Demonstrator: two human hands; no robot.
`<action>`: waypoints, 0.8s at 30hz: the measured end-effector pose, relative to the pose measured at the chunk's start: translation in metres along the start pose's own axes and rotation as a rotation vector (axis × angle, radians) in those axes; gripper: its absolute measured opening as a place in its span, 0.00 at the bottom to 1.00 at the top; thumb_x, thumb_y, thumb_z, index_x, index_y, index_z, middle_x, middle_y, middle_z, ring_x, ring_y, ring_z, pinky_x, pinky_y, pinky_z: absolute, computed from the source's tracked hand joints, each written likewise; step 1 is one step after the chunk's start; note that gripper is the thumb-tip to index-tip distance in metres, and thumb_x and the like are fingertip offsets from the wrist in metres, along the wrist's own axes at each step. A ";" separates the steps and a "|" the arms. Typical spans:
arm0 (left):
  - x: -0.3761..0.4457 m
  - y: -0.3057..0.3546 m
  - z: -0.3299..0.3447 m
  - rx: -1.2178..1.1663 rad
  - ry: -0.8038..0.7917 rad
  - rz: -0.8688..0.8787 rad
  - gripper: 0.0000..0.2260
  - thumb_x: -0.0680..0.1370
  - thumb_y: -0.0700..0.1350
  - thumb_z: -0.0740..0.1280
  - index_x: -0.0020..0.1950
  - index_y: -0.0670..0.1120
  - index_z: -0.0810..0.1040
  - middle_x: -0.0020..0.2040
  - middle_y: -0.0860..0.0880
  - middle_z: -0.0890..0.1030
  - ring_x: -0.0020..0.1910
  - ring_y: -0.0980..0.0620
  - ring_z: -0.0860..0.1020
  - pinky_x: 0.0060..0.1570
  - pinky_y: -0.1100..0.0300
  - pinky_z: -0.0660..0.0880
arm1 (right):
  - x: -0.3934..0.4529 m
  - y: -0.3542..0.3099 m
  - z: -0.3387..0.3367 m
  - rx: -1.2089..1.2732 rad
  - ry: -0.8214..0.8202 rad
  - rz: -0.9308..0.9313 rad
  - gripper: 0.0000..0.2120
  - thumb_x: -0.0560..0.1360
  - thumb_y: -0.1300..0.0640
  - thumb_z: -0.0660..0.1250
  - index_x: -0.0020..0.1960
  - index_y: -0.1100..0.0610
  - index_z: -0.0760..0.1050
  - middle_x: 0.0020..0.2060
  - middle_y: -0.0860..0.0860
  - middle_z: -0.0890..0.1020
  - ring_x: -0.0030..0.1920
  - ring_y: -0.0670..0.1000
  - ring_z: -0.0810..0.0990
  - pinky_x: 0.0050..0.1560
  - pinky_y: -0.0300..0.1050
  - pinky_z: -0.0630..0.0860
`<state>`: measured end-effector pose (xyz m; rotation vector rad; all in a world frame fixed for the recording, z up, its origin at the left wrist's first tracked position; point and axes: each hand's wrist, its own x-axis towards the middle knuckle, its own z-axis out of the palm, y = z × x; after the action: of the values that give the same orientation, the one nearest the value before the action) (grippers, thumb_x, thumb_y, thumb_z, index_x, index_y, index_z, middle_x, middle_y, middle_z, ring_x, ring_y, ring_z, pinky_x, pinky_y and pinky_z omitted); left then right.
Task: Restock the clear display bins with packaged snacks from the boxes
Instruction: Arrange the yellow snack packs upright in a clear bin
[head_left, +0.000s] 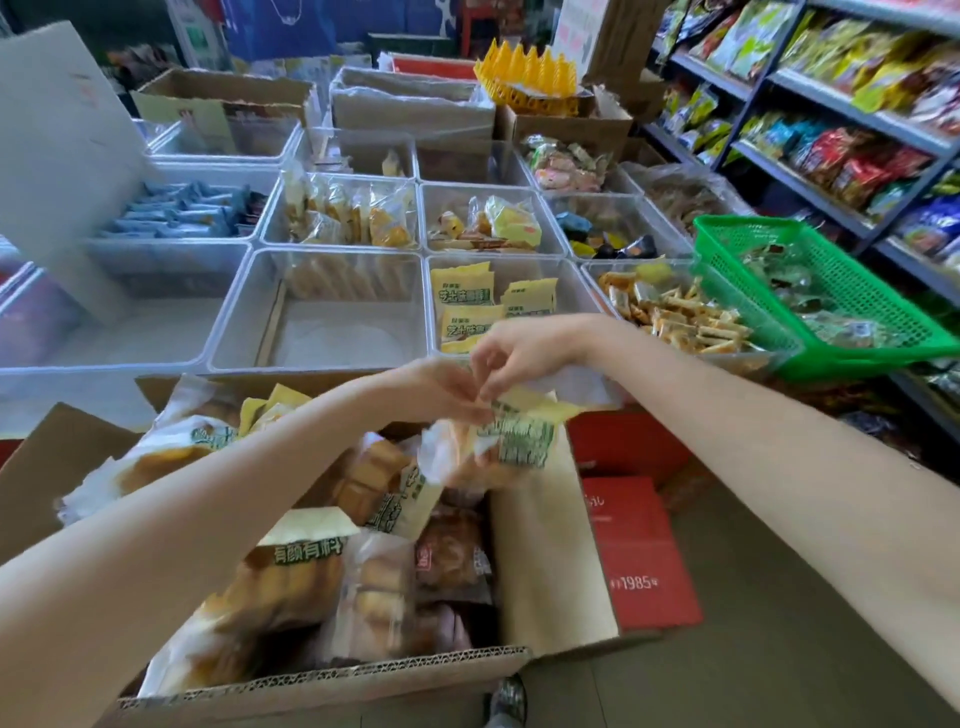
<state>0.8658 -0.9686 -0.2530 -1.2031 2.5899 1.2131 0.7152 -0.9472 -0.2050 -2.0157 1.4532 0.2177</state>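
Both hands pinch one snack pack (511, 441) above the open box (322, 686): left hand (441, 387) and right hand (524, 353) at its yellow top edge. Clear bins (322, 358) lie beyond.

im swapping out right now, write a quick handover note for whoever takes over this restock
Left hand: grips the top of a yellow-and-clear snack packet, held above the open cardboard box.
Right hand: pinches the same packet's yellow top edge.
Done: the front clear bin holds a few matching yellow packets.
Left: the box is full of packets; the bin beside it, to its left, has only one row at the back, and the far-left bin looks nearly bare.
Probable next: put the held packet in the bin with the yellow packets.
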 end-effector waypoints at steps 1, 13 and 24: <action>0.003 0.005 -0.010 -0.082 0.084 0.017 0.07 0.73 0.50 0.70 0.47 0.47 0.81 0.43 0.51 0.82 0.42 0.55 0.78 0.44 0.65 0.73 | -0.005 0.003 -0.012 0.013 0.087 0.015 0.04 0.75 0.56 0.68 0.42 0.53 0.75 0.39 0.46 0.76 0.41 0.46 0.75 0.43 0.38 0.72; 0.087 0.073 -0.092 -0.241 0.819 0.134 0.03 0.76 0.41 0.66 0.44 0.43 0.79 0.35 0.50 0.77 0.35 0.55 0.74 0.37 0.65 0.70 | -0.009 0.097 -0.113 0.122 0.715 0.259 0.09 0.76 0.61 0.66 0.38 0.53 0.78 0.30 0.48 0.75 0.32 0.49 0.74 0.25 0.29 0.67; 0.217 0.044 -0.061 -0.228 0.565 -0.179 0.12 0.75 0.36 0.63 0.58 0.43 0.76 0.57 0.48 0.78 0.48 0.51 0.74 0.41 0.62 0.73 | 0.054 0.233 -0.084 0.175 0.680 0.455 0.15 0.74 0.69 0.56 0.55 0.64 0.77 0.53 0.62 0.79 0.54 0.59 0.76 0.41 0.41 0.64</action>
<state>0.7016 -1.1295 -0.2559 -2.0340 2.6529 1.3099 0.5071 -1.0828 -0.2571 -1.6568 2.2516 -0.4417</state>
